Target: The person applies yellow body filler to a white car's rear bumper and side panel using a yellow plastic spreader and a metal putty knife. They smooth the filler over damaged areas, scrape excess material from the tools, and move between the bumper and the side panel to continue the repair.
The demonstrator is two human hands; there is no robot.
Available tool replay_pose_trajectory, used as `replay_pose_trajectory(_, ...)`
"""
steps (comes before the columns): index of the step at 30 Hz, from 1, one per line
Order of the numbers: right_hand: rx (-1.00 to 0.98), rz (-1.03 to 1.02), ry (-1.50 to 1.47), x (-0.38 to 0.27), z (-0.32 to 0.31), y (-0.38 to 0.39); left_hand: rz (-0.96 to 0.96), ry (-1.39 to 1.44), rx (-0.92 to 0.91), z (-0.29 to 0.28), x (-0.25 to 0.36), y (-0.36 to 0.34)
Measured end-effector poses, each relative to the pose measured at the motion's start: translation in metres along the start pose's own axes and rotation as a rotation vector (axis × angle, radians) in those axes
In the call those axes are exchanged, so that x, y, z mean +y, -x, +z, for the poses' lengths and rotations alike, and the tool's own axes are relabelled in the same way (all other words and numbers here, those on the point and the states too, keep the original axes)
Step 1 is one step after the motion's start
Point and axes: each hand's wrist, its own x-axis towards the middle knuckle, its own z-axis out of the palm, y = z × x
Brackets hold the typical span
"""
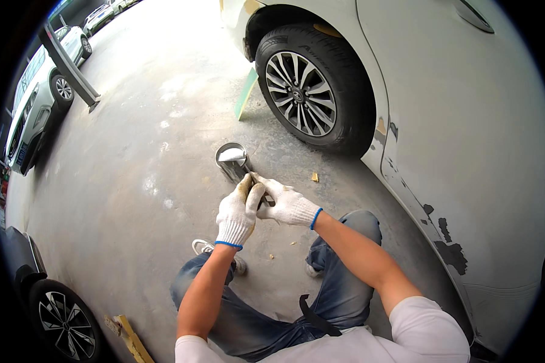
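Both hands wear white knit gloves with blue cuffs and meet in front of me, just on the near side of an open metal can [241, 173]. White material shows in the can's round mouth. My left hand [236, 213] is closed, its thumb and fingers stained yellowish-brown at the tips. From the right, my right hand [289, 204] reaches in, its fingers bent and closed against the left hand's fingers. A small dark piece shows between the two hands, but the gloves hide most of it and its kind cannot be told.
To the right stands a white car [466, 139] with chipped dark patches along its lower door; its front wheel [301, 94] is close to the can. A green panel [246, 94] leans by that tyre. Yellowish scraps [315, 177] lie on the floor. Another car's wheel [65, 323] is at lower left.
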Motion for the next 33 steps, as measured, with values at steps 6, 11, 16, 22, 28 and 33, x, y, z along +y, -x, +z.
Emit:
replay_pose_trajectory(6, 0.099, -0.005, -0.6, 0.012, 0.005, -0.004, 0.15, 0.248, 0.149, 0.002, -0.006, 0.002)
replay_pose_trajectory(11, 0.422, 0.073, -0.978, 0.02, -0.008, -0.008, 0.11, 0.447, 0.054, -0.002, 0.021, 0.001)
replay_pose_trajectory(16, 0.468, 0.061, -0.991, -0.02, 0.008, -0.006, 0.133, 0.73, 0.123, -0.01, -0.011, -0.007)
replay_pose_trajectory(22, 0.534, 0.123, -0.891, -0.009, 0.024, 0.0, 0.117, 0.267, 0.293, 0.012, 0.007, 0.0)
replay_pose_trajectory(28, 0.527, -0.073, -0.545, -0.009, 0.019, 0.012, 0.115, 0.143, 0.031, -0.008, 0.014, 0.014)
replay_pose_trajectory(33, 0.507, -0.139, -0.34, -0.021, 0.012, 0.026, 0.105, 0.313, -0.235, -0.014, 0.0, 0.009)
